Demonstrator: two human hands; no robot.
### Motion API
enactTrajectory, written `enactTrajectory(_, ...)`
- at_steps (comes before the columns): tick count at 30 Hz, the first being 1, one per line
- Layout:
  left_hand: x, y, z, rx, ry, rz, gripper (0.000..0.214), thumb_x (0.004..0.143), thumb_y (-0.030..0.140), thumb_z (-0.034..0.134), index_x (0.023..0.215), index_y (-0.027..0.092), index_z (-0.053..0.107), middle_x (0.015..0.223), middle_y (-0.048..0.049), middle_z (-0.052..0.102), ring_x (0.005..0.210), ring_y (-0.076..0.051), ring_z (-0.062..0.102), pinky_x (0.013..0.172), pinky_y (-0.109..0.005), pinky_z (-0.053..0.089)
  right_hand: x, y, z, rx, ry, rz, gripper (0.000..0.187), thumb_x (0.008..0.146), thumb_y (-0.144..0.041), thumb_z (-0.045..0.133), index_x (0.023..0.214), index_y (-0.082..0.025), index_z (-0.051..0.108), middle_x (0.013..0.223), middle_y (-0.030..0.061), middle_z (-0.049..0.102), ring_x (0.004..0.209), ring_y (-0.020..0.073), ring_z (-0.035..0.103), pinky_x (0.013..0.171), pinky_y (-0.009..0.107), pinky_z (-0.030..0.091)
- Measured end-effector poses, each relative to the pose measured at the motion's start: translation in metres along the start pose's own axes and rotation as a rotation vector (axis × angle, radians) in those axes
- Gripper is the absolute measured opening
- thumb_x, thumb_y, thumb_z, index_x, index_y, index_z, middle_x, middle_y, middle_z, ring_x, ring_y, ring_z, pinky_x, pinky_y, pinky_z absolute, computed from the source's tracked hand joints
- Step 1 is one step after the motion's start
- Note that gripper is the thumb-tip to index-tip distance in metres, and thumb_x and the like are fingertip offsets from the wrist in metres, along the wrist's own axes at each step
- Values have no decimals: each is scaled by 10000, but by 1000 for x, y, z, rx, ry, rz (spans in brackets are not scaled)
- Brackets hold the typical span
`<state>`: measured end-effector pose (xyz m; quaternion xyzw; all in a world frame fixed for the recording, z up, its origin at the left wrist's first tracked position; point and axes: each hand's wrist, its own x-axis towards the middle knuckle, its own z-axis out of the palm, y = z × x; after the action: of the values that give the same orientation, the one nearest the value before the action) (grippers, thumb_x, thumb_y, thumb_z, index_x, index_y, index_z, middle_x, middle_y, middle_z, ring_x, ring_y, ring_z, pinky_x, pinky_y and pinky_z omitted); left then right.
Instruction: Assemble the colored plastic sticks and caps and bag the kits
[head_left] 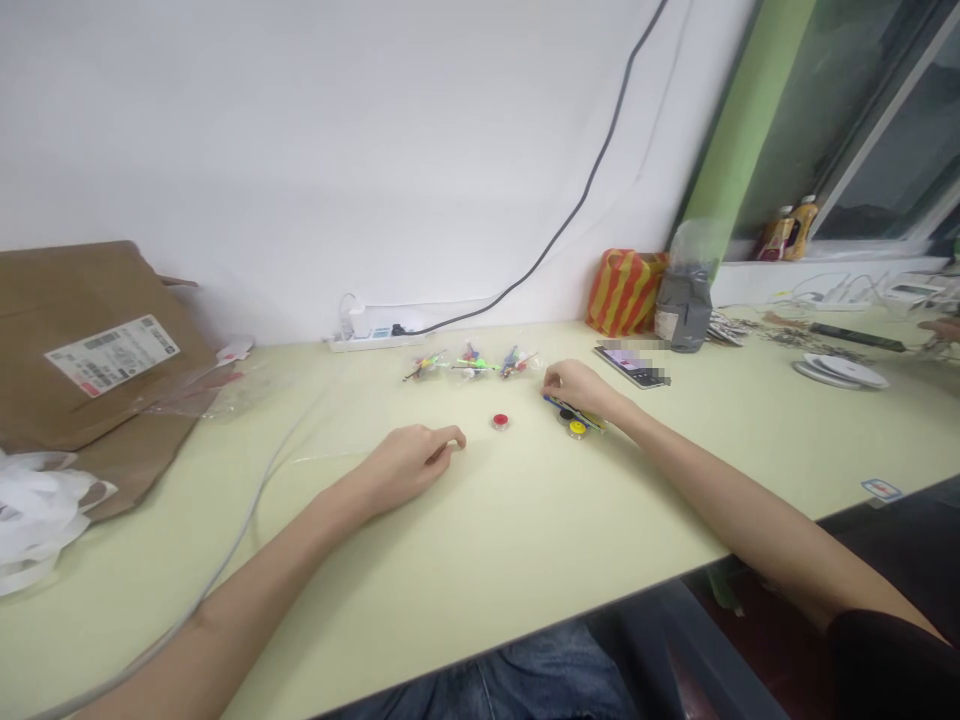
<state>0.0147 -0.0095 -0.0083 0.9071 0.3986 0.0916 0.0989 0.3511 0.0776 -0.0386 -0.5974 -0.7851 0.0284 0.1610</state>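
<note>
My left hand (411,463) rests on the pale yellow-green table (525,540), fingers curled in with the forefinger and thumb pinched; I cannot make out anything in them. A small red round piece (501,421) lies just right of it. My right hand (576,387) is further back, fingers closed over a small blue and yellow toy part (571,411) with a yellow wheel (577,429). Behind them lie three clear packets of small colourful parts (472,364).
A white power strip (373,338) with a dark cable sits at the wall. A brown cardboard sheet (90,350) and white plastic bag (34,515) are at left. A phone (634,364), orange striped bag (624,290) and grey pouch (684,305) stand at back right. White discs (840,371) lie far right.
</note>
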Motion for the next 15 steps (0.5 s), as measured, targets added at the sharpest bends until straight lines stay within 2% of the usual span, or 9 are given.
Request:
enactTrajectory(5, 0, 1, -1, 2, -7, -13, 372, 990, 323, 331, 1116, 245, 672, 610, -3, 555, 605, -181, 530, 623, -290, 343, 0, 0, -2, -4, -11, 36, 128, 854, -258, 647, 835, -166, 734, 879, 65, 766, 766, 158, 673, 682, 224, 434)
enactTrajectory(9, 1, 4, -3, 11, -14, -24, 363, 990, 312, 333, 1120, 250, 667, 685, -20, 599, 670, -191, 569, 647, -291, 352, 2, -4, -1, -44, -2, 66, 114, 825, -226, 644, 815, -167, 740, 897, 80, 770, 803, 181, 678, 687, 239, 427)
enactTrajectory(15, 1, 1, -1, 14, -13, -14, 363, 994, 314, 330, 1129, 253, 661, 675, -18, 595, 661, -191, 568, 646, -292, 353, 1, -13, -2, -98, -3, 91, 134, 807, -200, 626, 811, -163, 755, 889, 99, 764, 808, 192, 669, 676, 252, 407)
